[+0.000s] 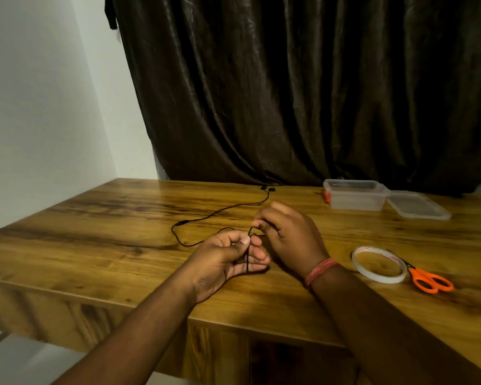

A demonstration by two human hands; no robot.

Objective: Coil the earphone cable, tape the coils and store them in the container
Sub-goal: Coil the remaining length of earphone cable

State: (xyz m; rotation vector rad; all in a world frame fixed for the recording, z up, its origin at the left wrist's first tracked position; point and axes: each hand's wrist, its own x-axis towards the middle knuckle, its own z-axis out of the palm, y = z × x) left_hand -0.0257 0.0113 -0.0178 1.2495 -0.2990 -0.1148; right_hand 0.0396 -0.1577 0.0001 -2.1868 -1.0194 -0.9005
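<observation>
Dark curtain (303, 87) hangs behind the wooden table (95, 232). At two o'clock from the hands sits the clear container (356, 195), its lid (417, 204) flat just beside it; at three o'clock the tape roll (379, 263) touches orange scissors (428, 279). Left hand (228, 259), palm up, pinches the black earphone cable (220, 211) under its thumb; right hand (286, 232) grips it just above. Slack trails to eleven o'clock across bare wood, earbuds (267, 188) near the far edge

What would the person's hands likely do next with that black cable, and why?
Probably wind another loop around the left hand. Both hands pinch one end of the earphone cable; the right hand holds it just above the left, while most of it lies loose on the table, uncoiled.
</observation>
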